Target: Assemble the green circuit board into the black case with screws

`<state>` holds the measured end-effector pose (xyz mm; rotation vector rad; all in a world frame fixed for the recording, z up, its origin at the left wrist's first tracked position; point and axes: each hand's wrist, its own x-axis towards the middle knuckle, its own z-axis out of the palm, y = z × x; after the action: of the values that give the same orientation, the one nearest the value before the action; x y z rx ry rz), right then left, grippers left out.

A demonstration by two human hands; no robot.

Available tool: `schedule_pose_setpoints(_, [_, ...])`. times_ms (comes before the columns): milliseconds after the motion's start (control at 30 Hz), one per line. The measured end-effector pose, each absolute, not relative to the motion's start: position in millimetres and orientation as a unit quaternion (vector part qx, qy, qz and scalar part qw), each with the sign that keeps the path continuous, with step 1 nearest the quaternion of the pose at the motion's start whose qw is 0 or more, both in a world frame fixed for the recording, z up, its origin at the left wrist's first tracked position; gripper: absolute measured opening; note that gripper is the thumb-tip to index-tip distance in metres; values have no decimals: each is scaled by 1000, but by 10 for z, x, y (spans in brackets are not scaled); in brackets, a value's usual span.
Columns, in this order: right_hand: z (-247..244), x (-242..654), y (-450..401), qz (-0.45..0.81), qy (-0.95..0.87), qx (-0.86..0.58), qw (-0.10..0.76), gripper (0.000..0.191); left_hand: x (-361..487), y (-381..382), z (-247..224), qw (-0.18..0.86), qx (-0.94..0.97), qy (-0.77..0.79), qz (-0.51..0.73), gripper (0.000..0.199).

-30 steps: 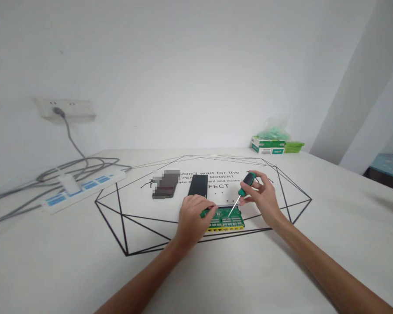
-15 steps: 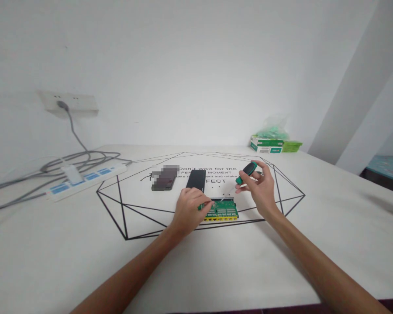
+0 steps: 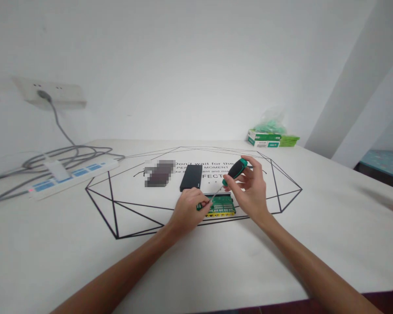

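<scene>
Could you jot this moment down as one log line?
left hand: steadies circuit board | right hand: holds screwdriver, tip at board | black case behind

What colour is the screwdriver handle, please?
The screwdriver handle is black and green, seen in the head view, held in the right hand.

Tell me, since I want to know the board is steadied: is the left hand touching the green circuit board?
Touching. The head view shows the left hand with fingertips on the left end of the green circuit board.

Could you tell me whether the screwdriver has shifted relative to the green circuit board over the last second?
Yes. The screwdriver tip has moved from the middle of the circuit board to its left edge, near the left hand.
</scene>
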<state>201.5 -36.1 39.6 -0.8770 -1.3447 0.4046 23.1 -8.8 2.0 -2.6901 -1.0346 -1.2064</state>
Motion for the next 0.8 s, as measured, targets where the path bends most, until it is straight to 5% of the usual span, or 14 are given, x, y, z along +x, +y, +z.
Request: schedule_pose_setpoints(800, [416,2035,-401,140,-606,-377,687,58,200,-83,20,-9,-857,-331,-394,14])
